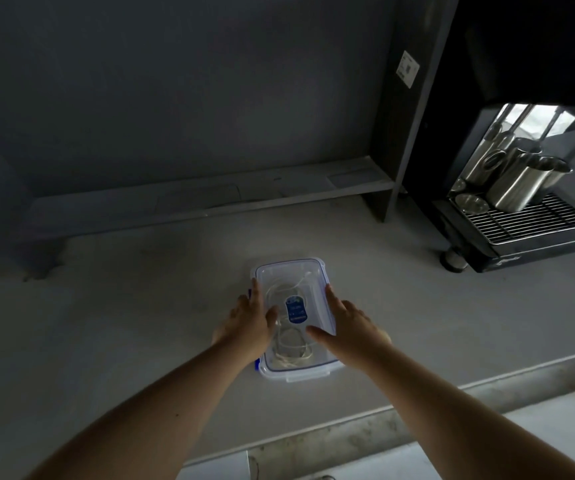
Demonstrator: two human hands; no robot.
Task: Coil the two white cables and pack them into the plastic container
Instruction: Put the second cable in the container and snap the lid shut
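A clear plastic container (289,271) with a blue-trimmed lid and a blue label stands on the grey counter at the centre. Coiled white cables (291,355) show through the lid, inside the box. My left hand (246,322) lies flat on the lid's left side, fingers spread along the edge. My right hand (348,323) presses on the lid's right edge, thumb pointing inward over the lid. Neither hand is closed around anything.
A dark coffee machine (507,216) with steel jugs on its drip grate stands at the back right. A low grey ledge (210,199) runs along the wall behind the container. The counter's front edge (348,431) passes under my forearms.
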